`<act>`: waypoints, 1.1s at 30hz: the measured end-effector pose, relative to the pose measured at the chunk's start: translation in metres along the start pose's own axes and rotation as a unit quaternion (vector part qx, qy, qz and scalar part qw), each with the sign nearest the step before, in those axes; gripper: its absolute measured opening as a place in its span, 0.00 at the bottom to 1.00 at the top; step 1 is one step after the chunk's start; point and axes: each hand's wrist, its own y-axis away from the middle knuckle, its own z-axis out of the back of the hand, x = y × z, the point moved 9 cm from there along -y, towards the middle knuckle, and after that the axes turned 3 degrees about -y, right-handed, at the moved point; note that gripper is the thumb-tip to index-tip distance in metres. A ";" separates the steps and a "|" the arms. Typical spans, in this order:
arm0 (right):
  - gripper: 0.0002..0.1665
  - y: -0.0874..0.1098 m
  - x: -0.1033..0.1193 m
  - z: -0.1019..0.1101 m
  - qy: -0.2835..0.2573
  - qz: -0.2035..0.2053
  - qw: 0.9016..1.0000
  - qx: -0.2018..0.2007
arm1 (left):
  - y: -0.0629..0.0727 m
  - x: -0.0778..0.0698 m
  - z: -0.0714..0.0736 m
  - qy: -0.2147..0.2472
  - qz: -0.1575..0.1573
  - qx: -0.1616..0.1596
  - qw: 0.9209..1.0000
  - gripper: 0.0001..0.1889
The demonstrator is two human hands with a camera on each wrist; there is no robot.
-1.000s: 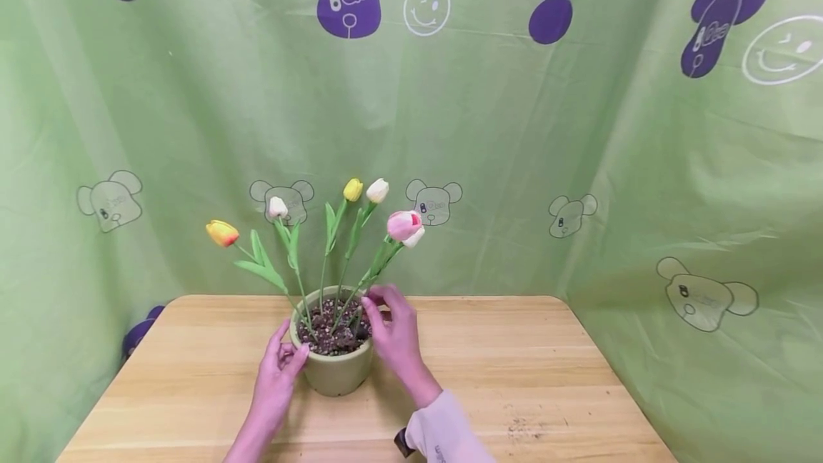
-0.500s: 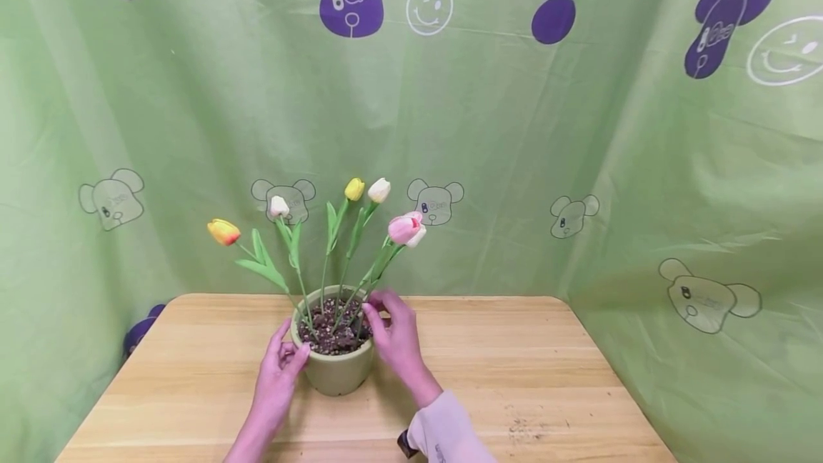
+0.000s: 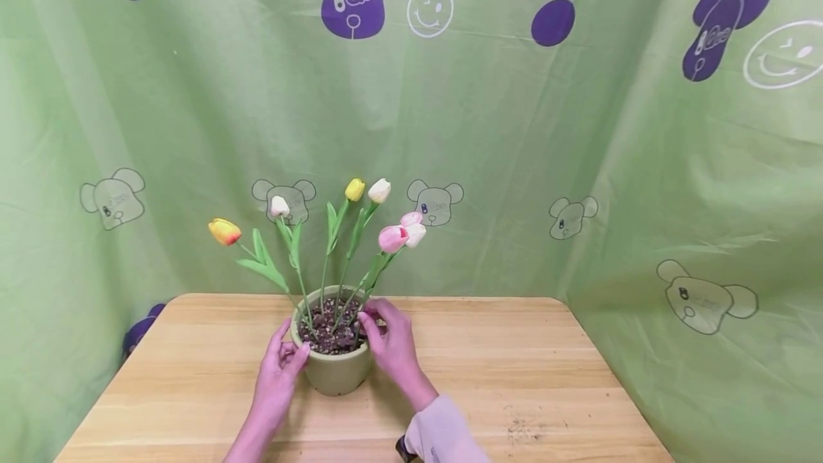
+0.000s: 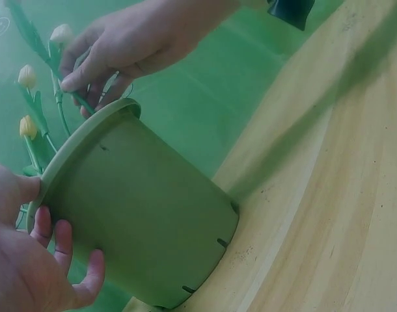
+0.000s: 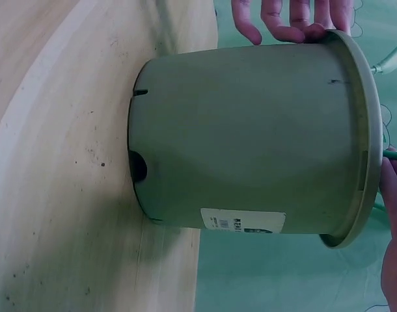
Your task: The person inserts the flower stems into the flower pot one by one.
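Observation:
A round green flowerpot [image 3: 337, 376] filled with dark, speckled soil [image 3: 329, 338] stands on the table. My left hand [image 3: 278, 370] grips its rim at the near left, the thumb over the edge and the fingers against the outer wall. At the right side of the rim, my right hand [image 3: 392, 338] pinches a green stem [image 5: 395, 155] low down, close over the soil. That stem runs up toward the front pink tulip [image 3: 392, 239]. Behind this bloom are a white tulip [image 3: 416, 235] and another pink tulip [image 3: 412, 218]. Stem bottoms are hidden in the soil.
An orange-yellow tulip [image 3: 224, 231] leans out left beside a white one [image 3: 279, 206]; a yellow tulip [image 3: 355, 189] rises at the back. Soil crumbs [image 3: 524, 429] lie on the wooden table [image 3: 501, 356] at right. A green printed curtain [image 3: 489, 163] surrounds it.
The front pink tulip has shifted left and down, uncovering the pink bloom behind it. My right hand has moved slightly down and left with the stem. The left hand stays on the rim.

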 end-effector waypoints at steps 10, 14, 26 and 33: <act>0.06 0.003 0.002 -0.005 0.034 0.037 0.999 0.001 | 0.000 -0.003 0.001 0.004 0.003 0.000 1.000 0.39; 0.04 0.001 0.005 -0.007 0.060 0.057 0.997 0.010 | -0.002 -0.004 0.001 0.010 -0.002 0.001 1.000 0.39; 0.05 0.002 -0.005 -0.008 0.075 0.036 0.996 0.037 | 0.000 0.000 -0.001 0.017 0.010 0.000 1.000 0.38; 0.05 0.001 -0.006 -0.008 0.073 0.033 0.996 0.030 | -0.001 0.000 0.000 0.016 0.008 -0.001 1.000 0.38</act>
